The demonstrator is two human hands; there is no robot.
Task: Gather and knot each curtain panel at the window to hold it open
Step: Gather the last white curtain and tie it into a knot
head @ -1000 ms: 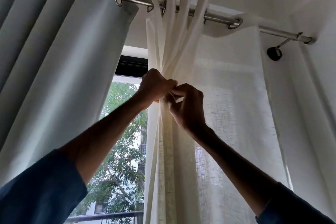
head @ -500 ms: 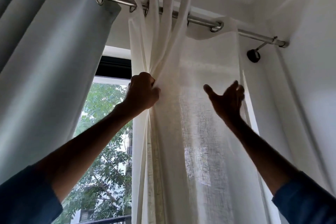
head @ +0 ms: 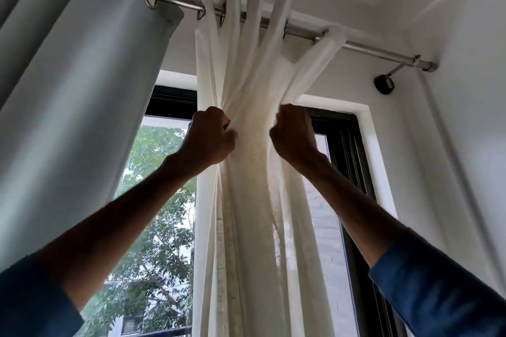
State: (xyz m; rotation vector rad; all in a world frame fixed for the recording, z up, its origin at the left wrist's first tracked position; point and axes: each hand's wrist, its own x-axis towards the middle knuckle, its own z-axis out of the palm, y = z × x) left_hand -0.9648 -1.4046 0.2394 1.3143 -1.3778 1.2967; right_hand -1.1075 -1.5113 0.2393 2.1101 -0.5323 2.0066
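A sheer cream curtain panel (head: 254, 200) hangs by its rings from a steel rod (head: 364, 48) and is bunched into a narrow column in front of the window. My left hand (head: 210, 137) grips the bunch's left side high up. My right hand (head: 293, 134) grips its right side at the same height, with the last fold pulled in from the right. A grey-blue curtain panel (head: 76, 85) hangs loose on the left.
The dark-framed window (head: 353, 167) shows trees outside. A black rod bracket (head: 384, 85) is fixed to the white wall at the right. Another white curtain panel (head: 471, 145) hangs along the right edge.
My right hand, open and apart from the fabric half a second ago, has swept the spread-out sheer cloth leftward and now grips it beside my left hand. The window's right side is uncovered.
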